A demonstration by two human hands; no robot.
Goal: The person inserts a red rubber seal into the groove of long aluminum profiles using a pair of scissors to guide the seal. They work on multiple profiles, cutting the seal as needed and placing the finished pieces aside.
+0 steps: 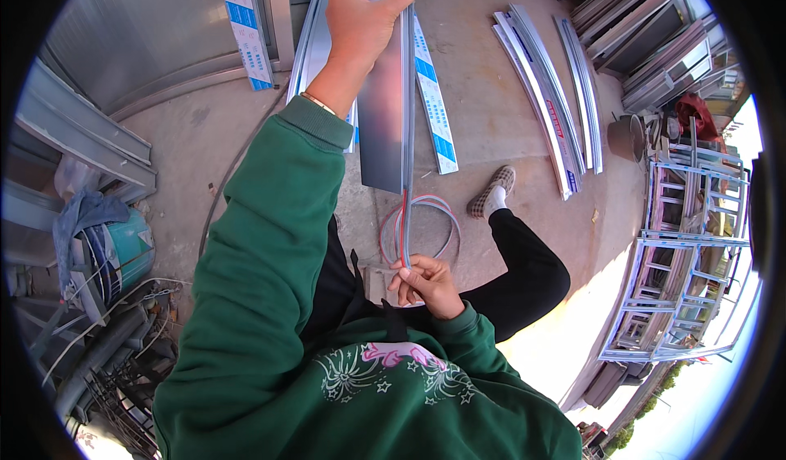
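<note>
A long grey metal profile (381,132) stretches away from me, its near end above the floor in front of my lap. My left hand (366,19) is closed around its far part, the thumb lying across the top. A thin grey and red rubber strip (404,235) runs down from the profile's right edge. Close to my lap, my right hand (428,285) pinches this strip between thumb and fingers. More of the strip hangs in a loose loop (457,229) beyond that hand.
Profiles with blue and white film (434,91) lie on the concrete floor, more profiles (540,91) to the right. Window frames (684,251) stand at the far right, a bucket (626,138) behind them. At left are a teal bucket (131,247), a cable (214,206) and scrap.
</note>
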